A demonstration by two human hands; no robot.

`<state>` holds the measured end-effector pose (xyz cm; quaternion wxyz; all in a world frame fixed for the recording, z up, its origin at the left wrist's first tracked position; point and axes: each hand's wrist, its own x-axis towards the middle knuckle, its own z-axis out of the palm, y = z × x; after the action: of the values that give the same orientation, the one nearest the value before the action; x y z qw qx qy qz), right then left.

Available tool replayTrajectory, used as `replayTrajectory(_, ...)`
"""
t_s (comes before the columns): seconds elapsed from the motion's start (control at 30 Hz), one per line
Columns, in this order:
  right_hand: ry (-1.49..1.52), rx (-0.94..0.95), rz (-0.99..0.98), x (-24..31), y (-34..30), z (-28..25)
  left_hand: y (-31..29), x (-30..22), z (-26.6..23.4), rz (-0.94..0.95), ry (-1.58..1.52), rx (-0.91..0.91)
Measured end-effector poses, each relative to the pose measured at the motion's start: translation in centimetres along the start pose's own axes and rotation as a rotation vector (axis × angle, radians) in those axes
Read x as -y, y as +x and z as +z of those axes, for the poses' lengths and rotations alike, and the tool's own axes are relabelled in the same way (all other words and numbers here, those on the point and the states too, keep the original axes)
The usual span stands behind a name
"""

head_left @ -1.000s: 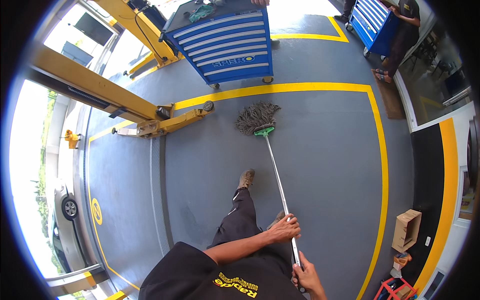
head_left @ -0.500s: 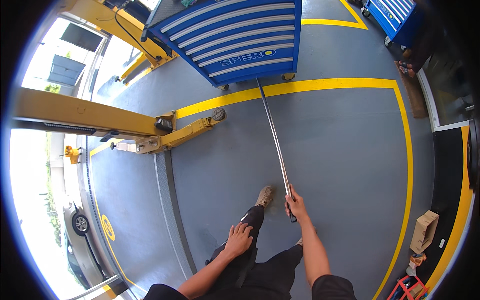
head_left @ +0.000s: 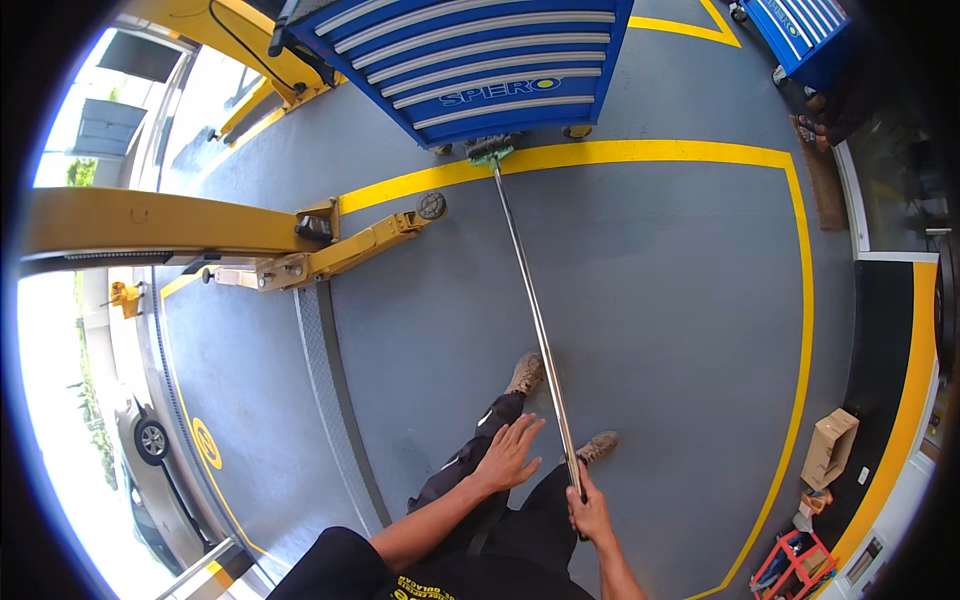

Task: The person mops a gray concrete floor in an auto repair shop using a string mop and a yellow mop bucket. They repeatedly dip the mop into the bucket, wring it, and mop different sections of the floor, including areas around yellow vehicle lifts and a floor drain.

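Note:
Wrapped round the lower end of a long metal handle is my right hand (head_left: pixel 592 512). This handle belongs to a broom (head_left: pixel 528 291) with a green head and dark bristles, which rests on the floor beside the yellow line, at the bottom edge of a blue tool cabinet (head_left: pixel 510 90). My left hand (head_left: pixel 508 458) hovers left of the handle, fingers spread, holding nothing. It is apart from the handle.
On the left, a yellow vehicle lift post (head_left: pixel 170 225) and its arm (head_left: pixel 365 245) reach over the grey floor. A metal floor strip (head_left: pixel 335 400) runs below them. At right lie a cardboard box (head_left: pixel 828 448) and a red rack (head_left: pixel 795 565). Another blue cabinet (head_left: pixel 795 35) stands far right.
My right hand has drawn the broom back toward me, so its head shows from under the cabinet. My left hand has risen toward the handle, and my feet have shifted.

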<state>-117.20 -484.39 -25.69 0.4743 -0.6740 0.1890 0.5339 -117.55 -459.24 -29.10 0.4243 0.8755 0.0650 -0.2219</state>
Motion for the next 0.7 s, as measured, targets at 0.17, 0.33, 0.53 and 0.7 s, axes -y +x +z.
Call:
replayTrajectory(0.17,-0.172,-0.067,-0.084,4.6,-18.8,-0.7,2.1,-5.3,-0.4,0.357,0.103,0.203)
replayTrajectory(0.33,0.055,0.012,0.27,14.1,-17.0,1.2,5.6,-3.8,-3.0,0.289,0.145,0.052)
replayTrajectory(0.53,0.025,0.149,-0.013,14.2,-5.5,3.1,14.4,3.3,-6.3,0.131,0.448,-0.061)
replayTrajectory(0.7,-0.02,0.203,-0.039,10.0,-10.7,-0.6,9.1,0.1,-1.1,0.203,0.434,-0.086)
